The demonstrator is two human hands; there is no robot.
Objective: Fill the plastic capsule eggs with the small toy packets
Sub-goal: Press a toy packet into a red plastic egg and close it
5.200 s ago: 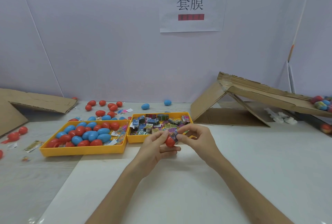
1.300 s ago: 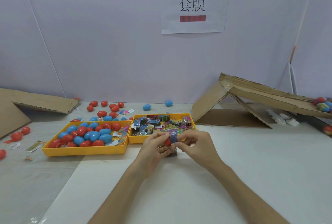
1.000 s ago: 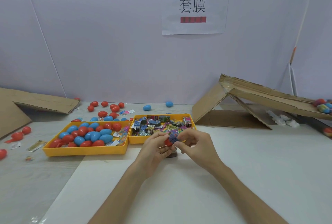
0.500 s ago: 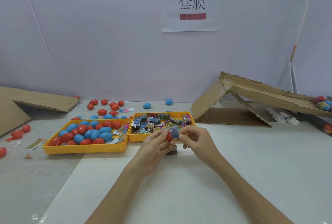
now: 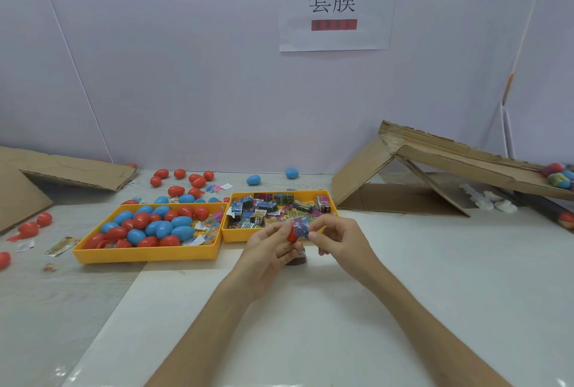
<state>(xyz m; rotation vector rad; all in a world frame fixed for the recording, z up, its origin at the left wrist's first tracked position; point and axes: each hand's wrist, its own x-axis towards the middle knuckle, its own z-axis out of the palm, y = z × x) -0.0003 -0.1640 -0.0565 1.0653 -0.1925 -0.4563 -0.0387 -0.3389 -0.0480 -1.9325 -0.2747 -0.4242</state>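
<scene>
A small blue foil toy packet (image 5: 300,227) is pinched by the fingertips of the right hand (image 5: 340,242) against a red plastic capsule egg half (image 5: 291,236), which is gripped in the curled fingers of the left hand (image 5: 268,251). Both are held just before a yellow plastic packet tray (image 5: 236,237), beside a yellow egg-filled tray (image 5: 146,255).

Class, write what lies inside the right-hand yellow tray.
Small toy packets, piled loosely. The near right corner of the tray is hidden behind the left hand and right hand.
</scene>
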